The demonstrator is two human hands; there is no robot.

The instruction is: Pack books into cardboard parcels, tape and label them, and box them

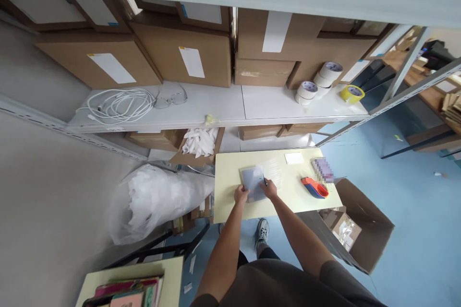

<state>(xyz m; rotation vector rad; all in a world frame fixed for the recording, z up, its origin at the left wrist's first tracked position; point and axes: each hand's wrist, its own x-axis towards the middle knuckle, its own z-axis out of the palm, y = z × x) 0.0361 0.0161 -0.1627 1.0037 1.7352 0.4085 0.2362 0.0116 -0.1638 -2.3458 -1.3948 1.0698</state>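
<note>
A flat blue-grey sheet or booklet (253,178), apparently in a clear plastic sleeve, lies on the pale yellow table (226,168) before me. At its lower left edge, my left hand (241,194) is closed with thumb and fingers on the border. My right hand (269,189) is closed around a dark pen (265,180), over the sheet's right side. Clear plastic strips or sleeves (274,171) lie just beyond that hand. Farther right are a white card (294,158), an orange and blue tape dispenser (315,187) and a blurred purple packet (323,170).
A shelf (219,100) with cartons, a coiled white cable (122,105), glasses (171,100) and tape rolls (308,90) rises behind the table. A large plastic bag (162,196) stands left. An open carton (374,225) sits at right, and a second table (173,273) at lower left.
</note>
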